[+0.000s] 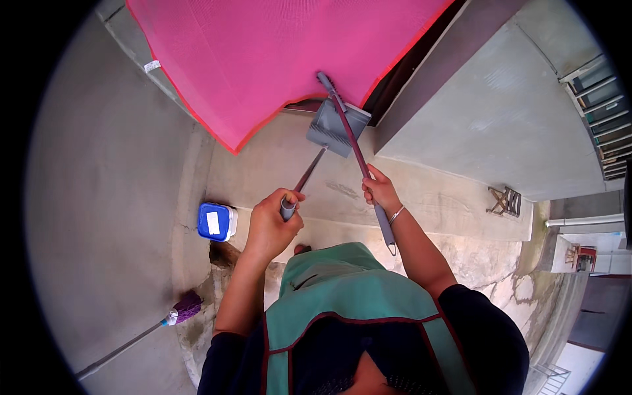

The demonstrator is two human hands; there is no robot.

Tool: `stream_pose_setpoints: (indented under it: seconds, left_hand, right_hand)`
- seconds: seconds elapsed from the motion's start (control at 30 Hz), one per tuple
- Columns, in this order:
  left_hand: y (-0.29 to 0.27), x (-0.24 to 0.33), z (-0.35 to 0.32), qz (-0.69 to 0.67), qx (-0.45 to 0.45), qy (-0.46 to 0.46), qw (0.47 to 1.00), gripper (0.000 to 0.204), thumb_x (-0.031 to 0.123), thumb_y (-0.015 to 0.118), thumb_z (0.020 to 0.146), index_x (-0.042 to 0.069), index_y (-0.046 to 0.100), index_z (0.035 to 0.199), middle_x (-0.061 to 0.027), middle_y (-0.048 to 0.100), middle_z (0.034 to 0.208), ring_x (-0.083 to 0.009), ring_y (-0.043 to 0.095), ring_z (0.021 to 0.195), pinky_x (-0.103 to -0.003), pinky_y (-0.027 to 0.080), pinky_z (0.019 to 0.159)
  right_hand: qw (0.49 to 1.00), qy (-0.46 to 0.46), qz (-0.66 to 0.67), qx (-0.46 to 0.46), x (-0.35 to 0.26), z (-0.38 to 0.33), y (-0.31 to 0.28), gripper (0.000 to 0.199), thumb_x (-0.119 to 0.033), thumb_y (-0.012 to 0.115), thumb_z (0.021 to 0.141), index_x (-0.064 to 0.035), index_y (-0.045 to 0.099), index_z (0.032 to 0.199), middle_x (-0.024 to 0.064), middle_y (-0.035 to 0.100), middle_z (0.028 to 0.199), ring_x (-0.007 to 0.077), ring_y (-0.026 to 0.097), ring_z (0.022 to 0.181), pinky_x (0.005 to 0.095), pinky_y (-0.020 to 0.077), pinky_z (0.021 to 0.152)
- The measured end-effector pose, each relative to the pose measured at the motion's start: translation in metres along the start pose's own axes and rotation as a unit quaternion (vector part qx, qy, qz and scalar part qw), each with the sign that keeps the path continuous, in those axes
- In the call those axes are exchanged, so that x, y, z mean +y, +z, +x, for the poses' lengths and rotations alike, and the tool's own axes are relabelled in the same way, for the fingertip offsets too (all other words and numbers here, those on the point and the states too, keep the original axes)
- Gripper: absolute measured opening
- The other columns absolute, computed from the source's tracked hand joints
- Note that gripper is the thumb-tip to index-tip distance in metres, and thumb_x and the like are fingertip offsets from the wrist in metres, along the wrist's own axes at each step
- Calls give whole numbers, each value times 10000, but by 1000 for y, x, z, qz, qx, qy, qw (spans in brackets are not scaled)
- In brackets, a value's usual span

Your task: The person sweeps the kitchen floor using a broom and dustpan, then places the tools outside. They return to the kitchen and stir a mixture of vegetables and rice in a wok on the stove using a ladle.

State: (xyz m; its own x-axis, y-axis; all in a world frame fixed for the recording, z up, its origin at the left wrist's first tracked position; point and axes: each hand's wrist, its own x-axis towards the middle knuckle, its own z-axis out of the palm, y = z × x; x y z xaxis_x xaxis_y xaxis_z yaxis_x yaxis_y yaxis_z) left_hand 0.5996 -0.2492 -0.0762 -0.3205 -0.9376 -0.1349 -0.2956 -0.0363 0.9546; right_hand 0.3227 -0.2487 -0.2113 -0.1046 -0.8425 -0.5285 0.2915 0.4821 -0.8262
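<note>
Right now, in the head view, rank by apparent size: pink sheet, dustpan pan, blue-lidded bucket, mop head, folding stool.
1. Pink sheet
2. Dustpan pan
3. Blue-lidded bucket
4. Mop head and folding stool: too alike to rank

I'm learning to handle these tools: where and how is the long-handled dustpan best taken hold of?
The dustpan is probably best gripped by the grey end of its handle, coming from the person's near left side: the slim handle slants toward the left hand, which is closed around it, left of the broom, while the pan is broad.
</note>
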Motion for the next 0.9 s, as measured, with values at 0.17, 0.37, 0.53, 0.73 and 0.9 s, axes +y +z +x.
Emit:
stream_pose_setpoints:
  seconds: [0.17,0.37,0.53,0.73,0.9]
  left_hand:
    - [15,17,120,51,3,55,997,192,36,578,675,36,546,865,-108,652,880,-257,622,749,-334,487,659]
    - [39,60,269,104,-27,65,992,176,47,580,681,17,545,850,-105,651,819,-250,641,664,-327,487,625]
    - [58,154,393,63,-48,41,996,171,10,533,726,-25,518,892,-118,637,865,-191,654,599,-282,502,552]
    - [75,226,506,104,-80,41,991,175,-7,519,749,-42,511,920,-105,633,914,-187,658,601,-260,507,527]
    - [77,252,615,54,-85,78,992,167,52,561,771,-20,518,916,-130,631,726,-194,654,552,-284,507,522]
  right_hand:
    - [980,8,188,60,-51,-4,6,596,-71,479,886,-125,234,1427,48,533,724,100,469,508,241,384,439]
    - [988,-30,139,52,-147,106,20,564,-110,510,870,-87,289,1387,30,525,709,93,483,516,246,407,451]
    - [989,-20,145,-4,-277,164,11,355,-100,518,848,-55,459,1196,20,518,668,90,499,504,246,406,435]
    - [988,-47,147,19,-379,183,7,323,-77,513,826,-41,473,1144,31,518,654,100,493,474,248,410,417]
    - [996,-70,-48,18,-459,249,-14,570,-48,515,808,-73,357,1355,41,523,659,115,493,460,256,406,400]
